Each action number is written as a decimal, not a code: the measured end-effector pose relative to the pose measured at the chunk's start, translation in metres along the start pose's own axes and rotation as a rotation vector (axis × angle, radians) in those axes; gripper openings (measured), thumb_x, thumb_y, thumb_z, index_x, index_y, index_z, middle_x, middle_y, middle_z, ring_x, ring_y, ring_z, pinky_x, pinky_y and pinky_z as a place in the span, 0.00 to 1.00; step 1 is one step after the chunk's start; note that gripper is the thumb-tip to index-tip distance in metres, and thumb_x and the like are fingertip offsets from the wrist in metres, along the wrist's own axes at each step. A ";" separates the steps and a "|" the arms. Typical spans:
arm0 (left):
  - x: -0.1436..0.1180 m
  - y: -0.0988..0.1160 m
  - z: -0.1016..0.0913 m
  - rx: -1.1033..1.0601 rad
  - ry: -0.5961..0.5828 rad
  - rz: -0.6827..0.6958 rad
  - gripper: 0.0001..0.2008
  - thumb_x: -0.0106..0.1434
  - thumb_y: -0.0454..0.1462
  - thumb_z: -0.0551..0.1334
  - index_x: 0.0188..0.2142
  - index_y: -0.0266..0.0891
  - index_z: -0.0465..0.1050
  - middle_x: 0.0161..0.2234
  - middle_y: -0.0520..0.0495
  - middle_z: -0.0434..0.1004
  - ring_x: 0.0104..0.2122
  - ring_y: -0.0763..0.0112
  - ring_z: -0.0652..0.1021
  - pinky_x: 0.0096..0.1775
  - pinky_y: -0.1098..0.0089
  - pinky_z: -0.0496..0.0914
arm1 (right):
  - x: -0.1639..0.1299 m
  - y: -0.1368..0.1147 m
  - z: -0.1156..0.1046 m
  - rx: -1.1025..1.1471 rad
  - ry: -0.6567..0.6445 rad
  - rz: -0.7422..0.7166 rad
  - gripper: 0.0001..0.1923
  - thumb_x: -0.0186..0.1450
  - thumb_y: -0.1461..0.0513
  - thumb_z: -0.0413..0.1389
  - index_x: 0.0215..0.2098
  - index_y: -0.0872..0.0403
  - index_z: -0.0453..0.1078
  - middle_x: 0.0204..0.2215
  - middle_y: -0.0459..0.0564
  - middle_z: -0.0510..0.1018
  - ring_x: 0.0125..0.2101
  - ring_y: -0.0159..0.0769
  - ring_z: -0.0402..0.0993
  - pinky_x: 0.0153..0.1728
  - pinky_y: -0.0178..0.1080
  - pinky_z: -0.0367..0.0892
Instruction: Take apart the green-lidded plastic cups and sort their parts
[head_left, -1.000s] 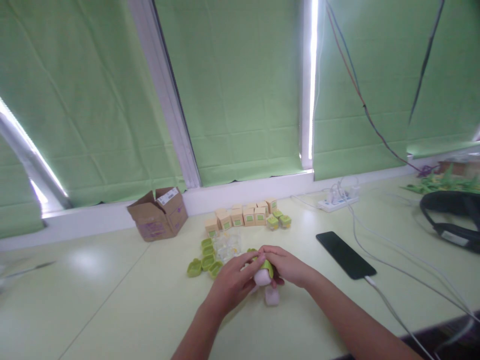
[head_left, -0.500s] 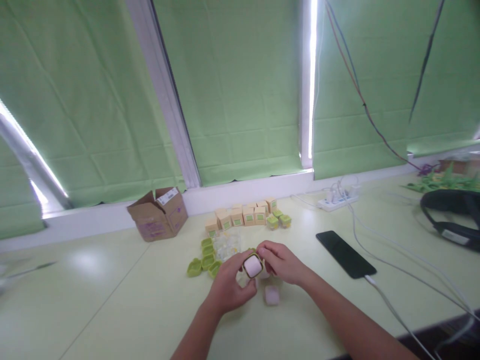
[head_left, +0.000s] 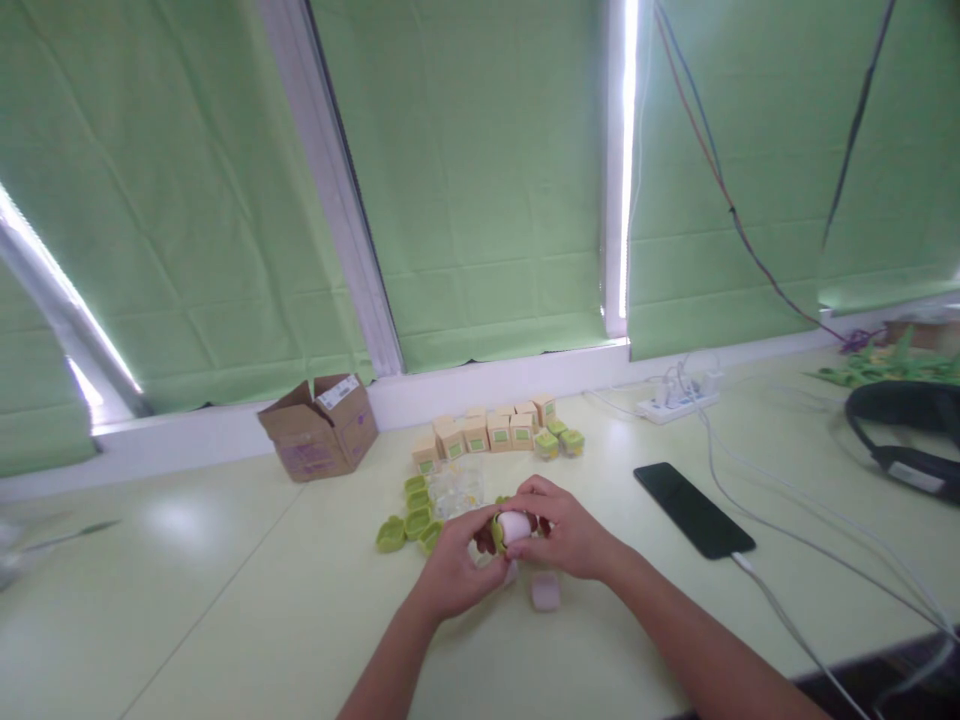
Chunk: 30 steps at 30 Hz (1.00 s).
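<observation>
My left hand (head_left: 456, 572) is closed around a small green square-shaped cap (head_left: 496, 535). A pale pink rounded block (head_left: 515, 527) sits at the cap's opening, its side facing me. My right hand (head_left: 568, 532) pinches this block between thumb and fingers, close against my left hand. Just below, another pale pink block (head_left: 545, 591) lies on the table. Part of a further pale piece shows under my hands, mostly hidden. Left of my hands lie several green caps (head_left: 418, 522), beside clear plastic pieces (head_left: 455, 492).
Several small tan boxes (head_left: 476, 433) stand in a row behind, with green-topped clear containers (head_left: 571, 443) at their right. An opened cardboard box (head_left: 322, 430) stands back left. To the right are a phone (head_left: 694, 508) on a cable, a power strip (head_left: 677, 402) and a black headset (head_left: 907, 440).
The green cap has turned so its opening faces right instead of toward me. My right hand has moved its thumb and fingers onto the pink block, which now shows its side.
</observation>
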<state>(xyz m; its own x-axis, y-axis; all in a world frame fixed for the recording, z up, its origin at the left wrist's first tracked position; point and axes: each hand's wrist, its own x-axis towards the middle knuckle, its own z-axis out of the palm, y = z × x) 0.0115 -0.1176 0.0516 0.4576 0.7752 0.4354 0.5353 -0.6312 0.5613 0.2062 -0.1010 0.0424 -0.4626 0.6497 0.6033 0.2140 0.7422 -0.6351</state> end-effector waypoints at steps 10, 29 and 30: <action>0.004 0.000 0.003 -0.263 0.005 -0.252 0.19 0.58 0.37 0.57 0.49 0.33 0.70 0.25 0.50 0.74 0.20 0.75 0.70 0.25 0.74 0.67 | 0.000 -0.004 0.000 -0.158 0.022 0.001 0.20 0.54 0.59 0.63 0.45 0.51 0.69 0.37 0.48 0.68 0.39 0.35 0.66 0.38 0.36 0.65; 0.003 0.006 0.003 -0.022 0.000 -0.166 0.15 0.54 0.30 0.53 0.38 0.35 0.75 0.23 0.53 0.75 0.21 0.75 0.72 0.26 0.76 0.66 | -0.001 -0.001 0.005 -0.287 -0.054 -0.048 0.18 0.58 0.59 0.59 0.47 0.48 0.70 0.35 0.48 0.68 0.32 0.32 0.67 0.34 0.33 0.65; 0.003 0.007 0.003 0.008 0.003 -0.149 0.14 0.54 0.30 0.53 0.36 0.35 0.75 0.23 0.53 0.75 0.21 0.75 0.71 0.26 0.76 0.65 | -0.001 -0.001 0.005 -0.295 -0.054 -0.051 0.18 0.58 0.60 0.59 0.47 0.48 0.70 0.35 0.48 0.68 0.32 0.31 0.67 0.34 0.33 0.65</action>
<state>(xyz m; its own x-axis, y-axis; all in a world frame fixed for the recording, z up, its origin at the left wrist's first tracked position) 0.0185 -0.1198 0.0541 0.3711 0.8602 0.3498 0.6029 -0.5097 0.6137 0.2019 -0.1036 0.0399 -0.5228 0.6063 0.5993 0.4260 0.7947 -0.4323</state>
